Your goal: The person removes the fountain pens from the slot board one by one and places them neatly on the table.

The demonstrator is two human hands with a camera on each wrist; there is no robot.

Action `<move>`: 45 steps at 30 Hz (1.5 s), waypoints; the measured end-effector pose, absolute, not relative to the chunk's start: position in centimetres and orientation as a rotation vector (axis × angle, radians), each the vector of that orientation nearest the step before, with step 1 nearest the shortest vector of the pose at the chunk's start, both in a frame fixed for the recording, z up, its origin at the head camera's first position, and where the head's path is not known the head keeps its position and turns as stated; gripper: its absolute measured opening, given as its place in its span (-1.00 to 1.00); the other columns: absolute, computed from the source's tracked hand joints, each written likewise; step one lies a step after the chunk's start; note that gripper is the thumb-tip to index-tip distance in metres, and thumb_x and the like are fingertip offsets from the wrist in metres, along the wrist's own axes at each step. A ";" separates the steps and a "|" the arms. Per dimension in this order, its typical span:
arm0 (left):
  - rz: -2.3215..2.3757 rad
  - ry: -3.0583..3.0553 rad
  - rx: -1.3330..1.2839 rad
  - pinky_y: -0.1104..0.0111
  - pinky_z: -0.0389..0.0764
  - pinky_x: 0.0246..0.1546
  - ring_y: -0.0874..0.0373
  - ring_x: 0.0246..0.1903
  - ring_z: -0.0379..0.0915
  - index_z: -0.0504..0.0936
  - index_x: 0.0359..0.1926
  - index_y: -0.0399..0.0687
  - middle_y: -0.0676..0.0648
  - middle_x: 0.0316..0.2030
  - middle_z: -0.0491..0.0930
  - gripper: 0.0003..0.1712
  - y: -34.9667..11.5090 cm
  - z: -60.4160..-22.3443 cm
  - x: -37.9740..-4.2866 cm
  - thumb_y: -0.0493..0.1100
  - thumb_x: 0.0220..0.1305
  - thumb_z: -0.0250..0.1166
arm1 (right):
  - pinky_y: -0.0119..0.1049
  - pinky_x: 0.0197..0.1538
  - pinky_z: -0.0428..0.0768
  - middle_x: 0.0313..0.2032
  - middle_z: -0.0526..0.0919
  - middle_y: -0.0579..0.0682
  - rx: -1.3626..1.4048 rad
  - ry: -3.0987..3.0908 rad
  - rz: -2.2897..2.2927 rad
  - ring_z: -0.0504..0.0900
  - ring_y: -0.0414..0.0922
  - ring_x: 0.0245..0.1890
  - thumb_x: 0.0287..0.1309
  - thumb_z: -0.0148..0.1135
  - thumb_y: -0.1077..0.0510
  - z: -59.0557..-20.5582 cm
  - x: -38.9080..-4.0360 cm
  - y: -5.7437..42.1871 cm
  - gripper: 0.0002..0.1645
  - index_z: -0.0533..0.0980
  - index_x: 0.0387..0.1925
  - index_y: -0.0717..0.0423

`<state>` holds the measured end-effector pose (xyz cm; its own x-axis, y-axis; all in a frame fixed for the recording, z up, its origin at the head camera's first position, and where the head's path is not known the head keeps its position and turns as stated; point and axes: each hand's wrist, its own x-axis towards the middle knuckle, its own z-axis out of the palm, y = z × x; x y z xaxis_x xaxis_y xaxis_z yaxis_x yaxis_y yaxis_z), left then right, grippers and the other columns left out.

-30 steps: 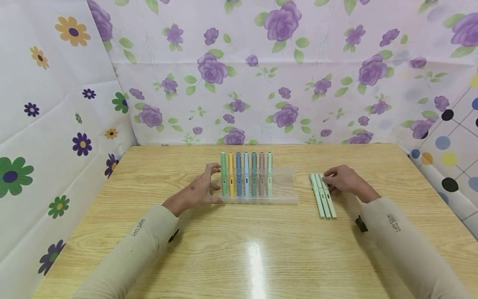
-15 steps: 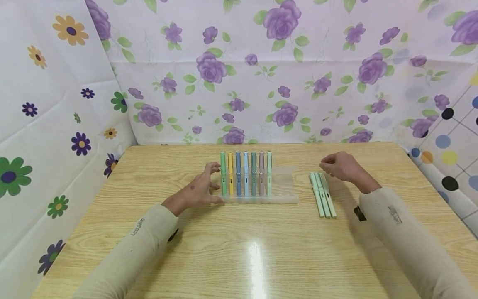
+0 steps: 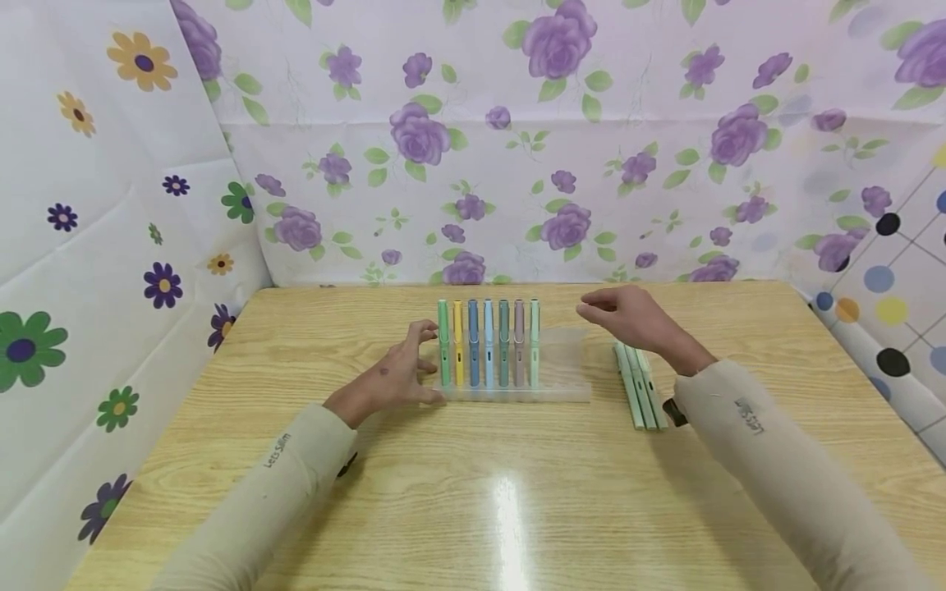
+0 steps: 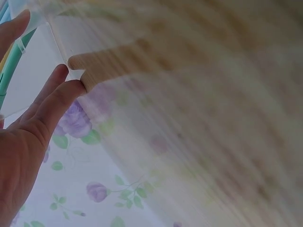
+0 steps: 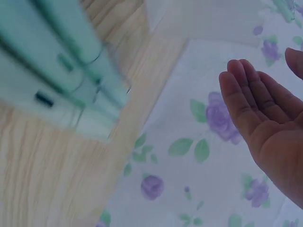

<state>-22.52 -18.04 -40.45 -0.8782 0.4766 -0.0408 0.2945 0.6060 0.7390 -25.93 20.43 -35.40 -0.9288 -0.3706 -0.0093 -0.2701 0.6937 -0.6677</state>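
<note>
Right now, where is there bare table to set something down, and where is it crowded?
The widest free patch of table lies in front of the clear stand, between the two sleeves. Only a narrow strip separates the stand from three loose pens. Crowded: the stand's left part, with seven pens and the left hand gripping its end.

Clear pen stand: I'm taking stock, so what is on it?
Seven pens sit in a row on the clear stand: green, yellow, dark blue, light blue, dark teal, mauve and pale green. The pens cover the strips of stand behind them.
</note>
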 end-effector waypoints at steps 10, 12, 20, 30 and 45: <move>1.126 2.599 0.646 0.06 0.65 -0.04 -0.18 0.11 0.54 -0.11 0.43 0.00 -0.30 0.49 0.01 0.18 -18.1 -40.4 -22.5 -0.27 0.04 0.58 | 0.06 0.13 0.57 0.14 0.61 0.22 -0.631 2.712 -1.138 0.58 0.14 0.14 0.46 0.14 -0.04 -34.9 -26.0 16.7 -0.36 0.35 0.38 0.25; 1.126 2.599 0.642 0.05 0.64 -0.02 -0.18 0.11 0.55 -0.11 0.43 0.00 -0.30 0.49 0.02 0.18 -18.1 -40.4 -22.5 -0.27 0.04 0.59 | 0.05 0.13 0.57 0.12 0.62 0.21 -0.641 2.705 -1.131 0.59 0.13 0.13 0.46 0.14 -0.03 -34.9 -26.0 16.4 -0.36 0.35 0.38 0.26; 1.117 2.595 0.634 0.05 0.63 0.00 -0.16 0.12 0.54 -0.11 0.43 0.05 -0.26 0.50 0.01 0.18 -18.1 -40.5 -22.6 -0.25 0.05 0.58 | 0.04 0.09 0.59 0.12 0.62 0.21 -0.679 2.686 -1.125 0.60 0.11 0.09 0.44 0.18 0.05 -34.7 -26.2 15.7 -0.40 0.37 0.38 0.23; 1.107 2.590 0.627 -0.03 0.56 0.09 -0.15 0.12 0.54 -0.11 0.43 0.05 -0.26 0.50 0.01 0.17 -18.2 -40.4 -22.6 -0.24 0.06 0.58 | 0.06 0.10 0.58 0.11 0.62 0.24 -0.723 2.664 -1.160 0.61 0.12 0.08 0.43 0.19 0.12 -35.0 -26.1 15.3 -0.47 0.41 0.35 0.18; 1.119 2.583 0.631 0.07 0.64 -0.02 -0.17 0.12 0.54 -0.12 0.44 0.04 -0.26 0.50 0.01 0.18 -18.1 -40.2 -22.4 -0.25 0.06 0.57 | -0.04 -0.02 0.65 -0.08 0.71 0.17 -0.607 2.653 -1.355 0.70 0.07 -0.12 0.43 0.20 0.12 -34.2 -26.0 15.3 -0.59 0.43 0.17 0.24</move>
<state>-22.44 -18.10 -40.19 -0.8732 0.4837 -0.0602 0.2870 0.6100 0.7385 -26.03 15.32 -34.16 -0.9154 -0.3926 0.0891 -0.3023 0.5241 -0.7962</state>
